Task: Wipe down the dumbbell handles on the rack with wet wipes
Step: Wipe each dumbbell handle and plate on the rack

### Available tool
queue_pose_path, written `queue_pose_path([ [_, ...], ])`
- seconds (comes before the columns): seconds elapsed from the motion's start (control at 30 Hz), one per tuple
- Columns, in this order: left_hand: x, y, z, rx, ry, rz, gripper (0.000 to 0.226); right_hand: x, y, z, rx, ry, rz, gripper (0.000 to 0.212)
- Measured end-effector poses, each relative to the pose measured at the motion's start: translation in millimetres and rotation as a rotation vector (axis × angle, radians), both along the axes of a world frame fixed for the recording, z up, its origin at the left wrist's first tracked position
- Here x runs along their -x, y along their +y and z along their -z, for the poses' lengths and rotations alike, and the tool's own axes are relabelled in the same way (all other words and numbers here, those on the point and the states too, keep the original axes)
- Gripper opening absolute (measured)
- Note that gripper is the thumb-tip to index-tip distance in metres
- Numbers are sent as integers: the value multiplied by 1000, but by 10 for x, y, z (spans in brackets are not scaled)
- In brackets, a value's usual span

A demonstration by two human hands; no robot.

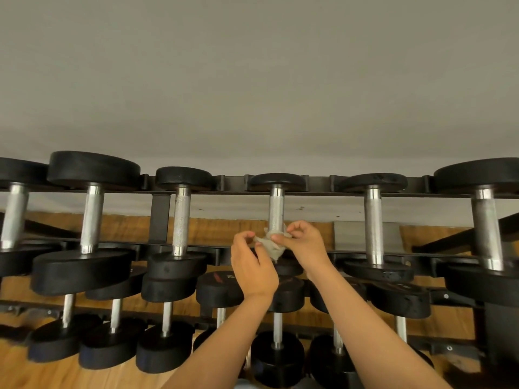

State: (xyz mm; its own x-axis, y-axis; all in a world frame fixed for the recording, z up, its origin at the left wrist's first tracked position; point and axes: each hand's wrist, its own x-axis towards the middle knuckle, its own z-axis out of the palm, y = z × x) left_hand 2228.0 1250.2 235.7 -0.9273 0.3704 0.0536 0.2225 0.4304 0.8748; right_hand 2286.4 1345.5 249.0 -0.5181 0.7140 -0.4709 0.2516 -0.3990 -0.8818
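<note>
The wall stands close behind the rack, so there is no room past the far heads. All working space is on the near side and in the gaps between bars. The rack carries two tiers of dumbbells, each lying front to back with a black head at either rail. They look heavy and rigid and are best left seated. As I judge it, the wiping goes round each bar in place and nothing needs lifting. The upper bars stand well apart, leaving room on both sides for a hand to pass around one. The lower tier is packed tighter and sits partly under the upper near heads, so reach there will be more cramped.

The handle being worked is the middle one of the upper tier, a knurled steel bar that should grip the cloth well and may snag it. The left hand and right hand meet at its near end, just above the front head. Each pinches one side of the wipe between thumb and fingertips, the other fingers curled. The wipe is pale, crumpled, light and limp, and it touches the near end of the bar. Whether it wraps fully round I cannot tell. It looks thin enough to tear on the knurling, so sliding it wrapped along the bar seems wiser than scrubbing one spot.
</note>
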Motion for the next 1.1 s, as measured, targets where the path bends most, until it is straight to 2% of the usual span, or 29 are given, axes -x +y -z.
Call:
queue_pose_path([
  [0.17, -11, -2, -3, -15, -25, -5, 16, -12, -71, 20, -5, 6, 153, 24],
  [0.37, -15, 9, -29, 7, -35, -13, 16, 229, 58, -108, 0, 77, 219, 22],
  [0.5, -17, 7, -20, 19, -35, -12, 16, 177, 37, -18, -52, 45, 303, 17],
  [0.63, -26, 14, -33, 27, -37, -14, 15, 322, 146, -125, 34, 86, 331, 17],
  [0.77, -18, 23, -36, 31, -33, -16, 15, 488, 257, -176, 52, 118, 461, 18],
  [0.93, -19, 16, -35, 27, -40, -8, 15, 573, 270, -212, 125, 164, 479, 23],
  [1.1, -20, 15, -40, 25, -52, -3, 15, 548, 301, -144, 87, 119, 492, 13],
])
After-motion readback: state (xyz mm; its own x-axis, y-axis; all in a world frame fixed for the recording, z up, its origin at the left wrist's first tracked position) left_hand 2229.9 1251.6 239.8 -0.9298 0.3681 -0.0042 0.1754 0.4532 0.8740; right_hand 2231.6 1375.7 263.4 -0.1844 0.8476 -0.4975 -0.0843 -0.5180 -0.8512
